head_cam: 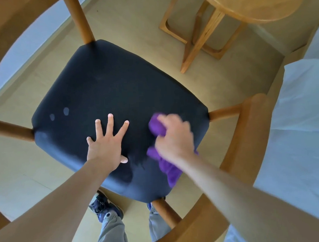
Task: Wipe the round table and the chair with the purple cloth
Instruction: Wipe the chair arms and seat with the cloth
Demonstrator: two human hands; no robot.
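Observation:
I look straight down on a wooden chair with a dark navy seat cushion [109, 82]. My left hand [105, 143] lies flat on the near part of the seat with its fingers spread. My right hand [175, 136] grips a bunched purple cloth [168, 168] against the seat's near right corner; the hand and cloth are blurred. The round wooden table [256, 5] stands at the top right, only part of its top in view.
The chair's curved wooden back rail [247, 139] runs around the frame's edges. A few pale smudges [66, 111] mark the seat's left side. White bedding [301, 114] fills the right edge. My shoes and grey trousers [112, 230] show below the seat on the beige floor.

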